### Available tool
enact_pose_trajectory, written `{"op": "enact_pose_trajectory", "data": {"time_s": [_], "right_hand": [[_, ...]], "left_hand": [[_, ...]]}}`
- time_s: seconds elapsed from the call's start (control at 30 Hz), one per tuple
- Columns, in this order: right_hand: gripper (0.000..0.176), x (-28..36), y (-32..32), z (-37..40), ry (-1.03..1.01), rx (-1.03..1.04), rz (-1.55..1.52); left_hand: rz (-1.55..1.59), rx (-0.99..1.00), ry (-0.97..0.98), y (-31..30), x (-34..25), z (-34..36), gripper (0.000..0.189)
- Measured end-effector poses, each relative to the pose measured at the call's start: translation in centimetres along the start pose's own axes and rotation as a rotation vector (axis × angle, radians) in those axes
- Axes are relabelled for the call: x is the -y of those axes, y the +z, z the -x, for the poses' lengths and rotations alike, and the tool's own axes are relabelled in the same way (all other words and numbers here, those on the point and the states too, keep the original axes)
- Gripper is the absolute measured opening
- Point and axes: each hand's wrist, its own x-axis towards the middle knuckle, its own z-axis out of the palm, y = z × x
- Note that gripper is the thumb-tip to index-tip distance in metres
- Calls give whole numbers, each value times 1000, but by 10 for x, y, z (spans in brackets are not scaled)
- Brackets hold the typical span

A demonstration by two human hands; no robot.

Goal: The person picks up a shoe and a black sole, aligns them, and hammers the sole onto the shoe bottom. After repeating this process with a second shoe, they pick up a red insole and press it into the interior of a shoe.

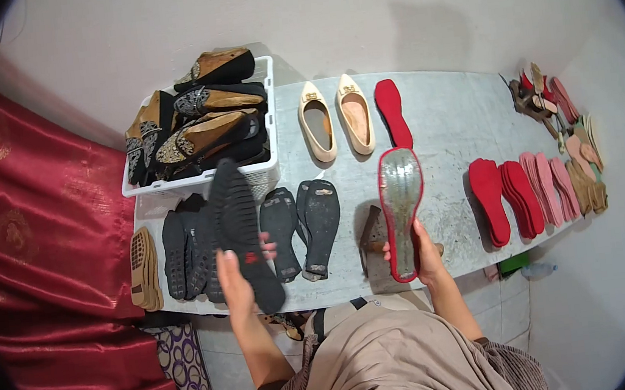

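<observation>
My left hand is wrapped round a black ridged sole with a small red mark, held up above the table. In my right hand is a red-edged insole, its shiny, greyish underside facing me. Beyond it a red insole lies on the table, beside a pair of cream shoes. Black soles rest between my hands. A hammer lies partly hidden behind the red-edged insole.
A white basket full of black and gold shoes stands at the back left of the grey table. Tan soles lie at the left edge. Red insoles, pink insoles and shoe parts are on the right.
</observation>
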Motion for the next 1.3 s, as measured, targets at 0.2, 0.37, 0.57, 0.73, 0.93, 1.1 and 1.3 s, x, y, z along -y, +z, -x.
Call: {"op": "enact_pose_trajectory", "data": {"time_s": [0.2, 0.37, 0.57, 0.73, 0.93, 1.1, 1.3], "right_hand": [[51, -15, 17, -1, 50, 128, -88], [55, -25, 17, 1, -65, 53, -34], [55, -24, 18, 4, -61, 61, -54], [53, -15, 28, 7, 14, 99, -94], [55, -35, 33, -6, -94, 54, 11], [58, -34, 27, -4, -80, 107, 8], [65, -36, 24, -3, -151, 118, 69]], "left_hand": [[276, 244, -311, 79, 52, 14, 43], [337, 395, -348, 106, 79, 11, 42], [291, 371, -365, 103, 79, 15, 41], [419, 350, -487, 90, 74, 10, 43], [471, 264, -415, 103, 85, 21, 45], [200, 233, -203, 101, 110, 17, 44], [264, 279, -302, 115, 108, 27, 54]]}}
